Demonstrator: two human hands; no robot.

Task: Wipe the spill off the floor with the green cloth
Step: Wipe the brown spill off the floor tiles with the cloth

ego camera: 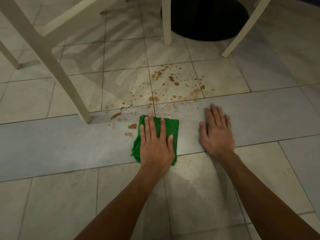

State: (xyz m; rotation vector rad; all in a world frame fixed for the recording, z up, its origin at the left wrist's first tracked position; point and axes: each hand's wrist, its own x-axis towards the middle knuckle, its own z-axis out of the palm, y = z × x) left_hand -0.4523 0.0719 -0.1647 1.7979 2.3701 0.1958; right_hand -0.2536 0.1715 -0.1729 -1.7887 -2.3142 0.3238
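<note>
Head view: left hand (pixel 155 144) flat on green cloth (pixel 173 126) beside spill (pixel 171 78); right hand (pixel 216 135) flat on floor (pixel 52 144).

The tiled floor (pixel 52 196) is pale beige, with a grey band of tiles (pixel 52 135) crossing under the left hand (pixel 155 144). Beyond and left of that hand stand cream chair legs (pixel 53 66) — farther off, a round black base (pixel 204 19). Dim light.

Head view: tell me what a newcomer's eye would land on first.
The bright green cloth, pressed flat under the left hand, stands out most. Just beyond it, brown spill drops speckle the floor, reaching left to a cream chair leg. The right hand rests flat on the floor beside the cloth, apart from it.
</note>
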